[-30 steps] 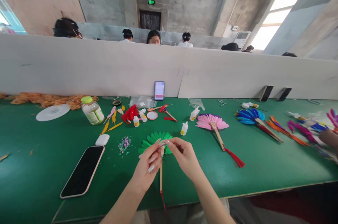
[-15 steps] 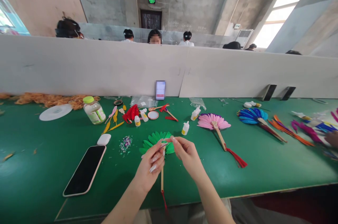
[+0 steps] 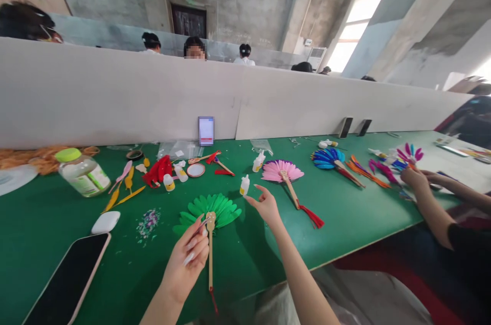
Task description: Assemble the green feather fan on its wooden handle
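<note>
"So, what's hidden?"

"The slim tool (image 3: pixel 202 225), mostly. Left hand (image 3: pixel 187 258) pinches it between thumb and fingers, which cover most of its length; exact kind unclear. Its tip points at the head of the green feather fan (image 3: pixel 220 208). Pale specks there, too small to identify."

"Fan's position?"

"Flat on the green table (image 3: pixel 245 263) before the person, handle toward them. Left fingers overlap some lower-left feathers."

"Right hand (image 3: pixel 267 208)?"

"Thumb and forefinger spread, nothing between them. Just beside the thumb, a small white bottle (image 3: pixel 244 185) stands upright; contact, cannot tell."

"Cut off?"

"Dark-screened phone (image 3: pixel 71 279), at the bottom edge. White disc (image 3: pixel 15 178), at the left. Far right, a co-worker's hands (image 3: pixel 414 178) by bright feathers; their grip is hard to read."

"Textures?"

"Green feathers soft, round-tipped, splayed. Handle pale, smooth, wood-like; red tassel (image 3: pixel 214 300) thready. Purple-and-white bits (image 3: pixel 149 224) lie in a loose, grainy scatter. Jar (image 3: pixel 86 177) clear, ribless, green-lidded."
</note>
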Demonstrator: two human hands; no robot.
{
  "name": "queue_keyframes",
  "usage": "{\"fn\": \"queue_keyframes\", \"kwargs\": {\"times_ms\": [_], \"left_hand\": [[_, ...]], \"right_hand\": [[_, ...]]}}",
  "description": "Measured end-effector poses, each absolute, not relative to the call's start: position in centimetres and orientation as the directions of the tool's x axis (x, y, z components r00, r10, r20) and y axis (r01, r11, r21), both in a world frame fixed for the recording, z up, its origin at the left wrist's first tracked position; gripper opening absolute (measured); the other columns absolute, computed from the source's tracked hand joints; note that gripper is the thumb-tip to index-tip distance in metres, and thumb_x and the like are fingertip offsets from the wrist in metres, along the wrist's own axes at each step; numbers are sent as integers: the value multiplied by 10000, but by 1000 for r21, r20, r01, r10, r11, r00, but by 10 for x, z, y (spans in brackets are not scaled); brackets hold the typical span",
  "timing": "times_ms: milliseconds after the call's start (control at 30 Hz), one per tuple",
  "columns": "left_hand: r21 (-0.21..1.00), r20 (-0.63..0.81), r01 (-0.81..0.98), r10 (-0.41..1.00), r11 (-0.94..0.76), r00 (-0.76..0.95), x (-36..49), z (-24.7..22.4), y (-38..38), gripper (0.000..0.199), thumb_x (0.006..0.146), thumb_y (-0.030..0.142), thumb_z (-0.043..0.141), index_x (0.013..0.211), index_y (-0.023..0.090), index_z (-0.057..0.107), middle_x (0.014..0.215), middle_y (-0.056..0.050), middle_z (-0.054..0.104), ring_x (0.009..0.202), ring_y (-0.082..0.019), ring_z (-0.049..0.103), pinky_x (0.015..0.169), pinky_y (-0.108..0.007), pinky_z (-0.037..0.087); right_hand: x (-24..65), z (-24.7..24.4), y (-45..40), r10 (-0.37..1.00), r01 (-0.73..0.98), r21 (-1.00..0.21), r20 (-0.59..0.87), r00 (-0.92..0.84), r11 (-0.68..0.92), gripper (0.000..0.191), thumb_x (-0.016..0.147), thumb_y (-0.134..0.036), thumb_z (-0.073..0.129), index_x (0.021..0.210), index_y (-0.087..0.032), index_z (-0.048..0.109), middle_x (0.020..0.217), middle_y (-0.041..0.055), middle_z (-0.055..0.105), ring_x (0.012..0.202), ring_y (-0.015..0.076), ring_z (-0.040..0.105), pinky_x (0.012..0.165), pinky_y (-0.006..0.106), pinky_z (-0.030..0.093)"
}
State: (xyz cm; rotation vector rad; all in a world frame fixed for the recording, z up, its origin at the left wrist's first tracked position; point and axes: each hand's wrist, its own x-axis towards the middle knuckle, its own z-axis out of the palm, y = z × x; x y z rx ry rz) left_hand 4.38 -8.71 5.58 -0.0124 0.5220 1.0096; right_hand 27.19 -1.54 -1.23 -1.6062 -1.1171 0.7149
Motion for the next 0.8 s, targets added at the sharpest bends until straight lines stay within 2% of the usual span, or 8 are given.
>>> {"fn": "queue_keyframes", "kwargs": {"times_ms": [100, 167, 267, 333, 467, 600, 700, 800], "left_hand": [[207, -421, -807, 795, 554, 438, 47, 54, -84, 367, 943, 219, 276, 635, 110, 444, 417, 84, 303, 276, 2, 308, 292, -150, 231], [198, -403, -805, 795, 559, 453, 49, 53, -82, 359, 943, 218, 279, 638, 116, 437, 423, 82, 319, 279, 2, 319, 292, -153, 234], [189, -365, -806, 802, 560, 472, 50, 52, -79, 345, 941, 217, 283, 642, 124, 427, 428, 82, 330, 279, 1, 325, 293, -156, 239], [181, -364, -810, 803, 558, 472, 50, 52, -77, 342, 943, 216, 279, 644, 127, 419, 429, 83, 333, 279, 1, 326, 295, -154, 245], [174, -403, -818, 798, 548, 448, 49, 50, -70, 343, 947, 216, 263, 650, 130, 412, 423, 86, 324, 281, -1, 327, 296, -150, 253], [182, -379, -817, 806, 547, 455, 49, 49, -60, 341, 944, 208, 277, 647, 121, 422, 423, 84, 324, 285, 2, 327, 297, -148, 256], [194, -372, -817, 811, 543, 451, 51, 51, -53, 359, 945, 210, 269, 642, 112, 434, 423, 78, 336, 287, 1, 331, 294, -148, 256], [202, -371, -823, 819, 531, 438, 52, 55, -45, 377, 948, 208, 256, 632, 110, 437, 406, 80, 327, 276, 2, 319, 287, -145, 248]], "right_hand": [[271, -23, 4, 937, 527, -842, 84, 340, -116, 728, 546, -508, 709, 1135, -109, 557, 565, -53, 401, 506, 113, 392, 468, 222, 276], [267, -26, 14, 946, 610, -783, 95, 311, -122, 669, 572, -508, 696, 1111, -133, 568, 588, -33, 446, 531, 131, 424, 481, 225, 278], [262, -28, 24, 948, 651, -754, 142, 286, -84, 409, 629, -483, 658, 877, -161, 618, 593, -8, 476, 537, 138, 430, 489, 229, 252], [258, -27, 26, 948, 640, -766, 166, 273, -51, 314, 686, -480, 599, 725, -170, 576, 571, -7, 456, 520, 134, 408, 489, 235, 227], [254, -18, 22, 958, 564, -826, 179, 225, 22, 333, 790, -497, 444, 666, -190, 475, 548, -18, 431, 497, 129, 385, 490, 239, 228], [249, 3, 18, 981, 430, -899, 149, 127, 81, 424, 841, -548, 308, 677, -187, 457, 541, -22, 426, 479, 113, 384, 462, 227, 270], [245, 25, 16, 994, 298, -949, 107, 11, 98, 457, 822, -586, 339, 738, -164, 492, 497, -50, 376, 410, 82, 337, 403, 208, 263], [241, 45, 12, 995, 65, -996, 63, -78, 69, 430, 769, -560, 488, 908, -154, 514, 502, -72, 375, 387, 56, 286, 367, 185, 208]]}}
